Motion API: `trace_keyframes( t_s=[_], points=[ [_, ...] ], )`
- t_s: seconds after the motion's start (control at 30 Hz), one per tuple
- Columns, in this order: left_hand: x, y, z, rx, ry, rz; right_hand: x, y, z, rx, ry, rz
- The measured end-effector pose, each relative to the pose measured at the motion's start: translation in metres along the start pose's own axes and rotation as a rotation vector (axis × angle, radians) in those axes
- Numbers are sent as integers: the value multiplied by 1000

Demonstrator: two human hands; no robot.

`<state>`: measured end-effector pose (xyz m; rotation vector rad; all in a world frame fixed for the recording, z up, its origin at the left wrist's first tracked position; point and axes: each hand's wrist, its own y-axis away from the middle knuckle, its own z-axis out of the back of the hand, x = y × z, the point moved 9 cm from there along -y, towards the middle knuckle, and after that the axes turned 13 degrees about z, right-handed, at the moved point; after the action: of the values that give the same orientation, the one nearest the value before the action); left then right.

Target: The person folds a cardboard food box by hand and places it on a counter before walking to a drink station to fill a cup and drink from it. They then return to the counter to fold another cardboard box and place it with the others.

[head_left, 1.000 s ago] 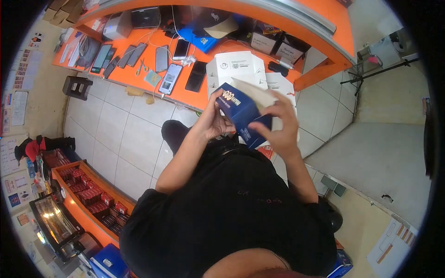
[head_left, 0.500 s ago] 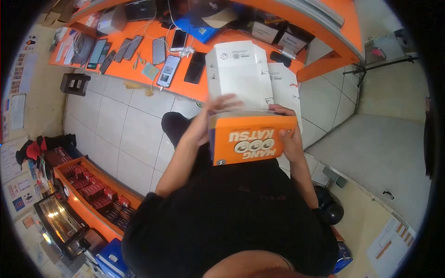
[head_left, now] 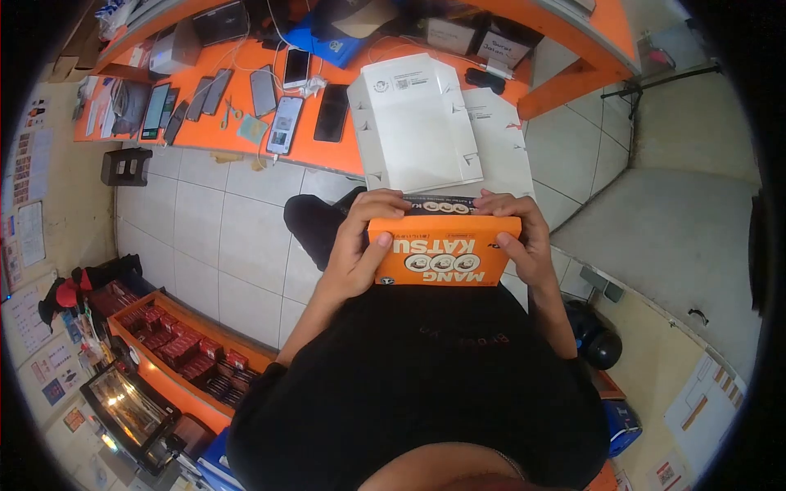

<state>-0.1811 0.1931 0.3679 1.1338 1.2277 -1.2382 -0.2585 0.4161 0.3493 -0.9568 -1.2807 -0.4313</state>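
Observation:
An orange box (head_left: 446, 245) printed "MANG KATSU", its lettering upside down in the view, is held in front of the torso. My left hand (head_left: 362, 241) grips its left end, thumb on the orange face and fingers over the dark printed edge. At the right end, my right hand (head_left: 524, 233) has the same kind of hold. Just beyond the box lies a flat white cardboard blank (head_left: 422, 131), overlapping another white blank (head_left: 501, 147) on its right.
Several phones (head_left: 330, 113) and green-handled scissors (head_left: 229, 113) lie on the orange table (head_left: 319, 153). Small labelled boxes (head_left: 501, 47) stand at the back. A drawer (head_left: 184, 348) of red packs is at lower left, and a dark stool (head_left: 125, 167) at far left.
My left hand has come down onto the box's left end. The box's near-open top is now closed, showing a dark printed edge, and the top white blank sits more tilted.

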Motion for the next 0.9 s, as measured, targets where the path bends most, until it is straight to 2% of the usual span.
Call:
trace_keyframes(
  t_s=[0.1, 0.2, 0.3, 0.37, 0.4, 0.47, 0.53, 0.6, 0.63, 0.7, 0.83, 0.9],
  points=[
    [-10, -2, 2, 15, -130, -63, 15, -7, -2, 83, 9, 95],
    [-15, -3, 3, -37, -141, -13, 26, -9, -6, 175, 87, 204],
    [-8, -3, 5, -103, -147, 50, 16, -8, -2, 41, 95, 117],
    [-2, -4, 5, -161, -93, 105, -2, -2, 3, -71, 97, -22],
    [4, -3, 9, -222, -39, 162, -1, -3, 2, -73, 97, -21],
    [16, -3, 10, -231, 7, 227, -10, -1, 5, -138, 32, -154],
    [38, -3, 14, -241, 54, 292, -17, 3, 9, -150, 12, -158],
    [67, -2, 15, -172, 395, 242, -27, 8, 10, -158, -11, -164],
    [82, 0, 14, -174, 393, 243, -34, 12, 10, -184, -39, -178],
    [117, 3, 11, -197, 636, 372, -38, 13, 12, -206, -69, -188],
    [81, -3, 9, -176, 555, 339, -36, 14, 16, -238, -31, -219],
    [77, -4, 12, -192, 507, 458, -34, 11, 15, -243, -33, -205]
  ],
)
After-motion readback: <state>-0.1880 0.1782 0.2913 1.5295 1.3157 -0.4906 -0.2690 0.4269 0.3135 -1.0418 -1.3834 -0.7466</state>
